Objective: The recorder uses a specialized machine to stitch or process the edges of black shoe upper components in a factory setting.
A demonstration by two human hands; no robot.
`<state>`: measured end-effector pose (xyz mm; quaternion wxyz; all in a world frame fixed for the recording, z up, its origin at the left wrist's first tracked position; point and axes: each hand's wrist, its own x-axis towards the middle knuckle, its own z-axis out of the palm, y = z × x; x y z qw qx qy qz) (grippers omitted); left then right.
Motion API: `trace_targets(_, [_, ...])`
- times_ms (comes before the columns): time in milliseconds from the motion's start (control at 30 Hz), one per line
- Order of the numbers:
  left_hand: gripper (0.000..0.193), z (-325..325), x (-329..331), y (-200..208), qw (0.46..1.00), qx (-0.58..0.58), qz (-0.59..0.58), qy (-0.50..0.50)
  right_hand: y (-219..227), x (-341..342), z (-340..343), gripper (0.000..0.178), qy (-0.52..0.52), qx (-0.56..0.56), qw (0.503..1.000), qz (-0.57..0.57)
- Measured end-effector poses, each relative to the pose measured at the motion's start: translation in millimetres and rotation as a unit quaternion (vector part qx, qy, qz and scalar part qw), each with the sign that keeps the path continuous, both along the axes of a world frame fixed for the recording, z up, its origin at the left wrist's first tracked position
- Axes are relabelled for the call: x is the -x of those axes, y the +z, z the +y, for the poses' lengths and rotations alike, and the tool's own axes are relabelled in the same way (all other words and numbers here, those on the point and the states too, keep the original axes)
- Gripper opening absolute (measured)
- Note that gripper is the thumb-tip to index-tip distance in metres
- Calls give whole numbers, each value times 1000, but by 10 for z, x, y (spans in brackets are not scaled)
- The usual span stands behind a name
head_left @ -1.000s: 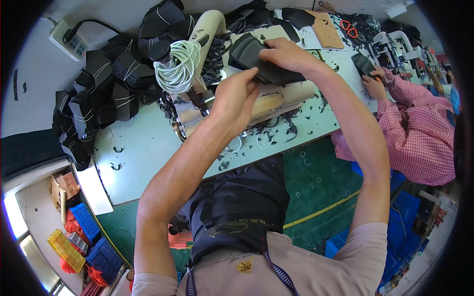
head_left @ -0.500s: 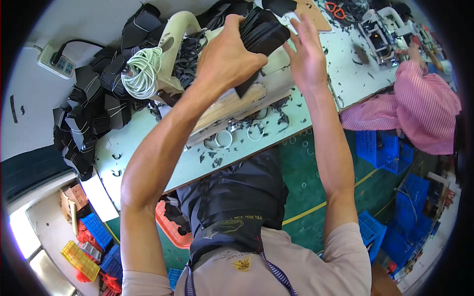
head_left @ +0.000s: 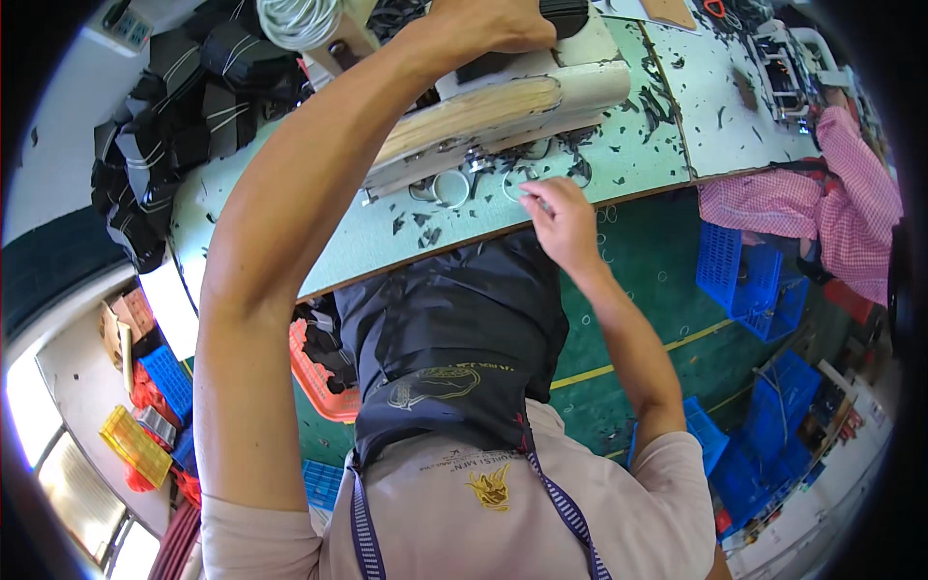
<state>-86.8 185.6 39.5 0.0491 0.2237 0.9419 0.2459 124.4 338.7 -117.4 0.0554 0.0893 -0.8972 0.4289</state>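
At the top edge my left hand (head_left: 493,27) is closed around a stack of thin black pieces (head_left: 564,14). Most of that stack is hidden by the hand or cut off by the picture's edge. Below it lies a pale machine bed with a worn wooden front (head_left: 474,114). My right hand (head_left: 564,224) is at the table's front edge, its thumb and fingers pinched together. Its fingertips meet the edge of a thin pale ring (head_left: 507,182), like a rubber band; whether they grip it I cannot make out. A second pale ring (head_left: 450,189) lies to its left.
Banded bundles of black pieces (head_left: 174,126) are heaped at left beside a coil of pale cord (head_left: 298,19). Black scraps litter the pale green table (head_left: 358,232). A co-worker's pink sleeve (head_left: 764,201) is at right. An orange basket (head_left: 311,372) and blue crates (head_left: 739,271) stand below.
My right hand has come down from beside the black stack to the rings at the table's edge, its fingers closing. My left hand still holds the stack. The whole view has shifted.
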Motion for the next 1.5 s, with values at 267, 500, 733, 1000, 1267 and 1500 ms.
trace_targets(267, [62,-1122,-1546,-153,660,-472,-568,141,-179,-31,-346,14,-24,-108,984,139])
trace_targets(500, [68,-1528,-2209,-205,567,-524,-608,186,979,-57,-938,29,111,301,909,-266])
trace_targets(733, [79,-1988,-2309,72,680,-500,-506,176,946,0,-843,51,80,780,429,-448])
trace_targets(1000, [80,-2227,-2081,169,827,-283,-434,218,1501,-304,-1030,56,386,401,725,-406])
trace_targets(1267, [76,-2126,-2406,-112,789,-231,-569,-22,1021,-104,-1543,21,256,365,741,-501])
trace_targets(1500, [66,-2292,-2917,-289,857,-205,-368,297,1138,2,-1590,98,450,472,438,-618])
